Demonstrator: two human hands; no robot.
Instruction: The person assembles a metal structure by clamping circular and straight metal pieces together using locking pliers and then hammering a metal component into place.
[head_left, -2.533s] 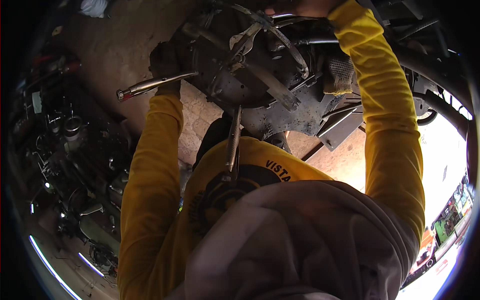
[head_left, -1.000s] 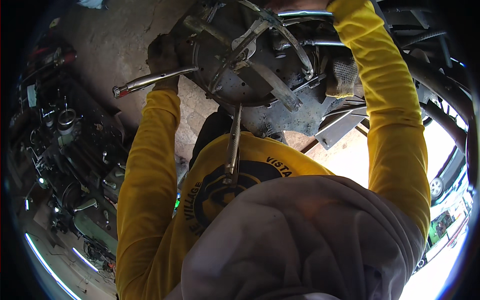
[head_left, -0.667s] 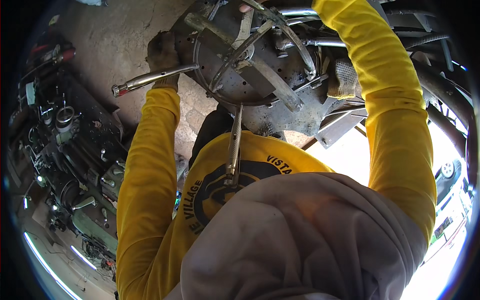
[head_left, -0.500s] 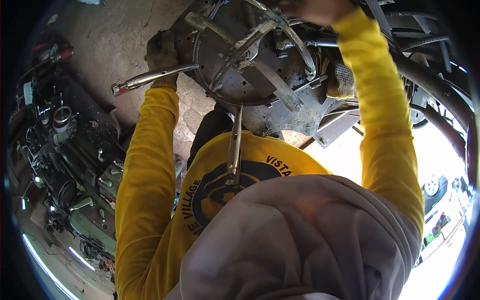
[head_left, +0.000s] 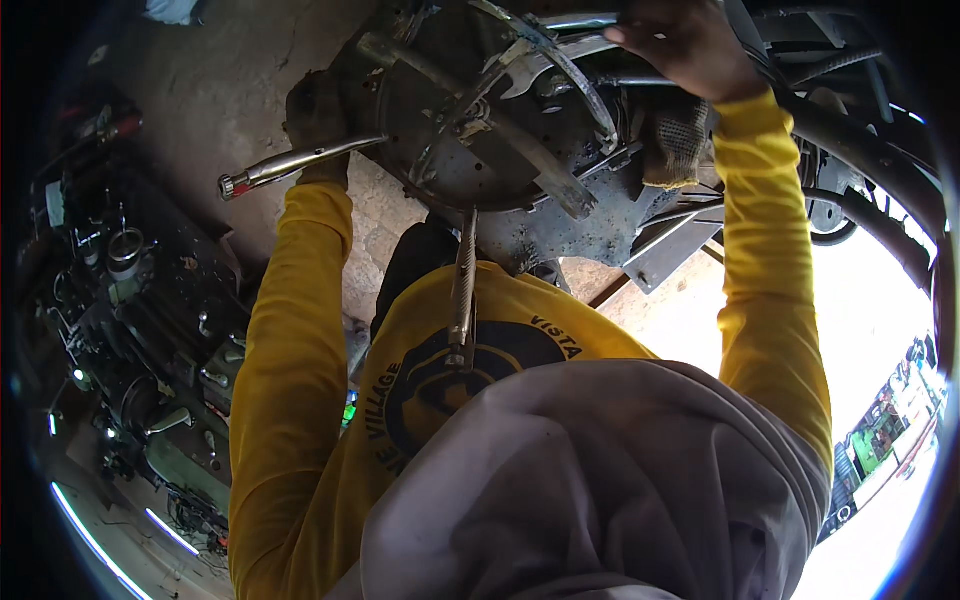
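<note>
My right hand (head_left: 690,52), bare, grips the end of a silver open-end wrench (head_left: 575,50). The wrench's jaw lies among curved metal bars (head_left: 560,70) above a dark round plate (head_left: 430,120) with holes. At the plate's left edge is my left hand (head_left: 318,110) in a dark work glove; shadow hides its fingers. A locking pliers (head_left: 290,165) sticks out from the plate's rim in front of that wrist. A second locking pliers (head_left: 465,290) points from the near rim toward my body. Right of the plate lies a knit glove (head_left: 675,145).
Dark tubes and bars (head_left: 860,140) crowd the right side beyond my forearm. A bench (head_left: 150,300) on the left carries several metal tools and parts. Concrete floor (head_left: 230,70) shows at the upper left.
My right hand has come down and to the right, more fully into view. The wrench's jaw has shifted slightly up and right. My left hand stays at the plate's edge.
</note>
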